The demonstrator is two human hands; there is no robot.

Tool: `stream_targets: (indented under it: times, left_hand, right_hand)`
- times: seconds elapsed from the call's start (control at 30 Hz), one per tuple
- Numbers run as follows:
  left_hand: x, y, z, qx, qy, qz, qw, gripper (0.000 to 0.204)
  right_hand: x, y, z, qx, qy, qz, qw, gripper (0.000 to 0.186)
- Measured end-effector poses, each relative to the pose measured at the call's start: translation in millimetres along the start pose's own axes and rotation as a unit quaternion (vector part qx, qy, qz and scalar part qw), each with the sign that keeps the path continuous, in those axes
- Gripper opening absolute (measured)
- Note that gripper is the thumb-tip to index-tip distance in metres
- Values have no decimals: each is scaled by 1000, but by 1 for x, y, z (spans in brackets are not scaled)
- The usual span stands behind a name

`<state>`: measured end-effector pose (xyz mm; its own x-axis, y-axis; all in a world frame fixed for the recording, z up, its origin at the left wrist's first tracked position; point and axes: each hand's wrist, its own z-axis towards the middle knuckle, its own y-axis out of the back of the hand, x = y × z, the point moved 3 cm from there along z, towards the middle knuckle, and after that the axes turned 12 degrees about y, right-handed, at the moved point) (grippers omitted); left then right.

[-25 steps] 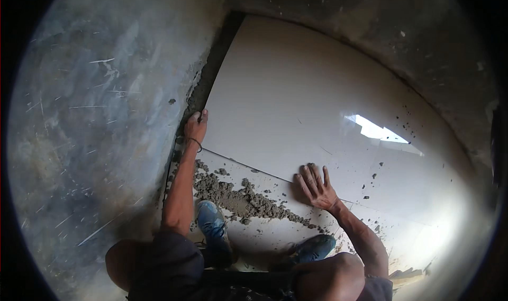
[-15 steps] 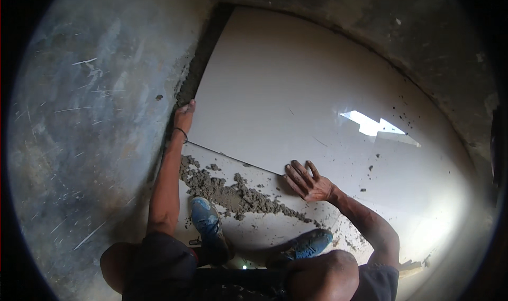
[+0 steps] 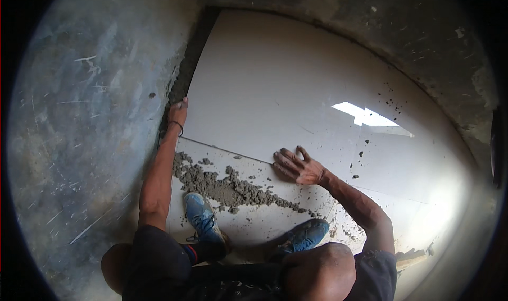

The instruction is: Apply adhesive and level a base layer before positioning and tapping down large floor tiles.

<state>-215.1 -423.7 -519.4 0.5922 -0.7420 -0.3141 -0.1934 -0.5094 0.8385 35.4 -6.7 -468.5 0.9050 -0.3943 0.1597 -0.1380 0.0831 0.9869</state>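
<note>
The fingers [image 3: 287, 162] of my right hand [image 3: 309, 170] were spread apart and slightly bent, over the near part of the large tile [image 3: 238, 79], beside its front edge; I could not tell how firmly they bore down. My left hand [image 3: 178, 112] was at the tile's left edge, its thumb up along that edge; the other fingers were mostly hidden, so I could not tell whether they pinched it.

A narrow dark strip [image 3: 188, 63] ran between that edge and the blue-grey wall [image 3: 100, 116], leaving my left hand only a slim channel. Between my two hands the front edge showed as a thin dark line, slanting down toward my right. The far edge lay close along the other wall [image 3: 344, 5], with a thin dark line between. The tile lay flat ahead of me, pale, smooth and glossy, with a bright reflection [image 3: 370, 117] on the shiny surface at the right, where small dark crumbs [image 3: 361, 154] were scattered.

On my side of the front edge, crumbly grey mortar [image 3: 227, 187] lay in a long heap over pale flooring [image 3: 248, 232], just ahead of my blue shoes [image 3: 203, 219].
</note>
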Motion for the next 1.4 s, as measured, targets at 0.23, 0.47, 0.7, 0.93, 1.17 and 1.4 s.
stream_targets:
  times: [0.23, 0.47, 0.7, 0.93, 1.17, 1.4]
  left_hand:
    - [-11, 1, 0, -62, -123, 205, 969, 39]
    - [20, 34, -32, -29, -120, 99, 987, 52]
    - [95, 38, -84, -9, -247, -22, 969, 33]
    - [103, 8, -86, -101, -217, 207, 949, 65]
    - [86, 19, -93, -63, -177, 193, 963, 27]
    - [71, 22, -90, -72, -107, 14, 992, 25]
  right_hand:
    - [-2, -7, -1, -24, -47, 48, 997, 60]
    - [6, 2, 8, 15, -92, 25, 995, 58]
    - [22, -4, 17, -20, -171, -10, 985, 43]
    - [36, -7, 31, -83, -257, 14, 963, 32]
    - [35, -11, 21, -54, -237, -31, 970, 39]
    - [32, -4, 24, -52, -206, -67, 975, 45]
